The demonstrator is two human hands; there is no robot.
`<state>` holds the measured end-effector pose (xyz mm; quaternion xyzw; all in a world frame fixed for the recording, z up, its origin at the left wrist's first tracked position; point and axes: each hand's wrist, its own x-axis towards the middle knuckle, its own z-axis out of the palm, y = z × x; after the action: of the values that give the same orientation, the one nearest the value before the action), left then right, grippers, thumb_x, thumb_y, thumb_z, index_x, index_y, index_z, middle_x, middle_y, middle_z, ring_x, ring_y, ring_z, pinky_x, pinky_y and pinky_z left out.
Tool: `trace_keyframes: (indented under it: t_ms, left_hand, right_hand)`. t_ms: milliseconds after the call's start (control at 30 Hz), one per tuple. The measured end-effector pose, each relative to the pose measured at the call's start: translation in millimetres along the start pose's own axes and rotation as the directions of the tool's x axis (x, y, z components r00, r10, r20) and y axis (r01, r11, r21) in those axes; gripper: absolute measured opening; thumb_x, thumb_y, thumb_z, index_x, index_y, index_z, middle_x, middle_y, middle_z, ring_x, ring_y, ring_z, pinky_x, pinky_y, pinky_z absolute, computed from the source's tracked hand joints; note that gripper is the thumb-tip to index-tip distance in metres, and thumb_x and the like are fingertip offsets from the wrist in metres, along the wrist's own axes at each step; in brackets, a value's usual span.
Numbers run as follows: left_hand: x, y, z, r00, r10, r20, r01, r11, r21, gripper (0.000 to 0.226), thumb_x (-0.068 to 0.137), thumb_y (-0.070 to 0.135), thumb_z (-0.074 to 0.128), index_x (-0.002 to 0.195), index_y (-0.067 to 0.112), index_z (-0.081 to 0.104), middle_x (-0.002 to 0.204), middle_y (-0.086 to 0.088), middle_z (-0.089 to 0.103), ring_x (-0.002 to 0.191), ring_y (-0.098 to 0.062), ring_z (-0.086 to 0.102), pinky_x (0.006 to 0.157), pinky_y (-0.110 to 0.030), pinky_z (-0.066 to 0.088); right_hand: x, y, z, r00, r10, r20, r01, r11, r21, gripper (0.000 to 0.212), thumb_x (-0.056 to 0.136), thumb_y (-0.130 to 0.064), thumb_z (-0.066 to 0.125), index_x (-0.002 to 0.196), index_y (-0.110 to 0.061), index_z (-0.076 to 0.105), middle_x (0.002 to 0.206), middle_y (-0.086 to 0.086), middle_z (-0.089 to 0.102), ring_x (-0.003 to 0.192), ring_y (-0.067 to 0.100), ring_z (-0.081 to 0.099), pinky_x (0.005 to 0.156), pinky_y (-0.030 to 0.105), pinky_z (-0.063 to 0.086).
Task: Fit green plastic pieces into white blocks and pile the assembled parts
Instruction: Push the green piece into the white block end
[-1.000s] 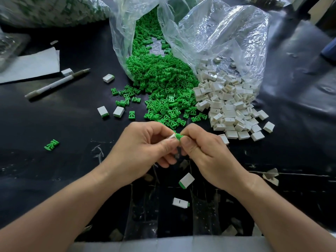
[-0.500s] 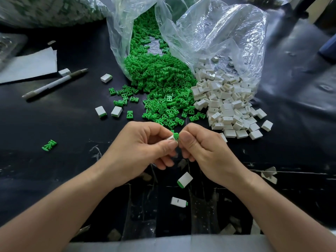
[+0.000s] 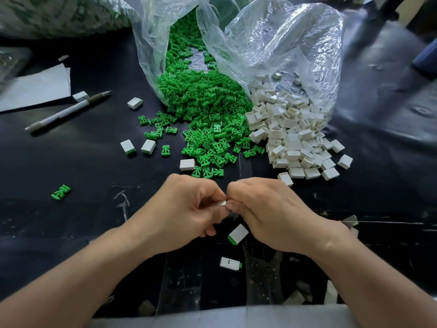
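My left hand and my right hand meet at the middle of the black table, fingertips pinching one small white block between them; no green shows on it now. A heap of green pieces spills from a clear bag, with a heap of white blocks to its right. Two assembled parts lie below my hands: one tilted, one flat. Other assembled parts lie to the left of the green heap.
A clear plastic bag stands open behind the heaps. A pen and white paper lie at the left. A stray green piece lies left of my hands; a single white block sits just beyond them.
The green piece seen between my fingertips earlier is out of sight now; only white shows there. My hands stay together, slightly lower in view.
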<state>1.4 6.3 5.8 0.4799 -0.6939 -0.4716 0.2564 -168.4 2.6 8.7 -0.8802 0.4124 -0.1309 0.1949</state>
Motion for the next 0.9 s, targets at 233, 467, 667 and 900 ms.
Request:
trace_keyframes:
  t_ms: [233, 467, 667, 900]
  left_hand:
    - [5.8, 9.9, -3.5, 0.996, 0.044, -0.082, -0.073, 0.915, -0.397, 0.021, 0.065, 0.026, 0.067, 0.075, 0.008, 0.068, 0.067, -0.010, 0.070, 0.054, -0.015, 0.065, 0.048, -0.020, 0.051]
    - [6.3, 8.4, 0.2, 0.981, 0.046, -0.190, -0.118, 0.915, -0.385, 0.020, 0.059, 0.027, 0.070, 0.073, 0.013, 0.072, 0.097, -0.011, 0.063, 0.088, -0.014, 0.062, 0.073, -0.023, 0.054]
    - [5.4, 10.8, 3.5, 0.992, 0.080, -0.100, -0.121, 0.847, -0.517, 0.022, 0.067, 0.012, 0.064, 0.084, 0.000, 0.066, 0.070, -0.018, 0.062, 0.055, -0.026, 0.059, 0.057, -0.030, 0.055]
    - [6.6, 6.8, 6.4, 0.985, 0.114, -0.133, -0.168, 0.833, -0.527, 0.017, 0.071, 0.005, 0.064, 0.086, -0.003, 0.067, 0.081, -0.021, 0.066, 0.055, -0.038, 0.062, 0.056, -0.038, 0.056]
  right_hand:
    - [2.0, 0.3, -0.8, 0.953, 0.245, -0.179, -0.088, 0.787, 0.610, 0.032, 0.087, -0.040, 0.045, 0.067, -0.016, 0.054, 0.060, -0.007, 0.057, 0.055, 0.007, 0.051, 0.050, 0.023, 0.043]
    - [6.9, -2.7, 1.0, 0.929, 0.262, 0.259, -0.313, 0.188, 0.931, 0.062, 0.078, -0.065, 0.035, 0.083, -0.009, 0.061, 0.069, 0.003, 0.063, 0.058, 0.011, 0.053, 0.049, 0.019, 0.039]
    - [7.6, -7.1, -0.1, 0.913, 0.173, 0.370, -0.377, 0.009, 0.926, 0.053, 0.077, -0.057, 0.033, 0.080, -0.008, 0.054, 0.060, 0.000, 0.055, 0.052, 0.010, 0.047, 0.049, 0.019, 0.036]
    - [5.0, -10.0, 5.4, 0.908, 0.291, 0.301, -0.370, 0.221, 0.902, 0.053, 0.072, -0.060, 0.037, 0.075, -0.009, 0.051, 0.055, -0.009, 0.047, 0.051, 0.006, 0.039, 0.049, 0.019, 0.033]
